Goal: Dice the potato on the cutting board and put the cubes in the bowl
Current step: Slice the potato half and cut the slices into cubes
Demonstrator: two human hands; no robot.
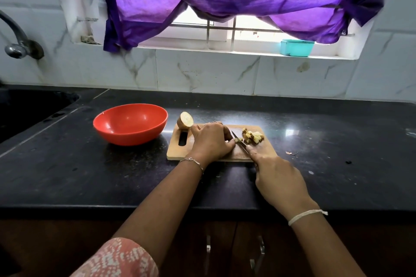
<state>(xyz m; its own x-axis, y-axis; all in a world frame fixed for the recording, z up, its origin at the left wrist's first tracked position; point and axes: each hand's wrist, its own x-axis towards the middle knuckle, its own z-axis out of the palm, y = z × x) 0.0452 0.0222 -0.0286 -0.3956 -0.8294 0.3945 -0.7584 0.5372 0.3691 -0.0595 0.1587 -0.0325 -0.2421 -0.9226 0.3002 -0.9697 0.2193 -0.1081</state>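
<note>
A wooden cutting board (pixel 180 153) lies on the black counter. My left hand (pixel 210 140) sits curled over a small potato piece (pixel 237 140), holding it down on the board. My right hand (pixel 276 177) grips the handle of a knife (pixel 239 140), whose blade slants across the board just right of that piece. A small heap of potato cubes (pixel 253 137) lies near the board's far right corner. Half a potato (pixel 185 120) stands at the far left corner with its cut face showing. The red bowl (pixel 130 123), left of the board, holds nothing.
A dark sink (pixel 27 108) is sunk into the counter at far left, under a wall tap (pixel 15 40). A teal box (pixel 296 47) sits on the window sill under a purple curtain. Peel scraps (pixel 290 153) lie right of the board. Cabinet handles show below the counter edge.
</note>
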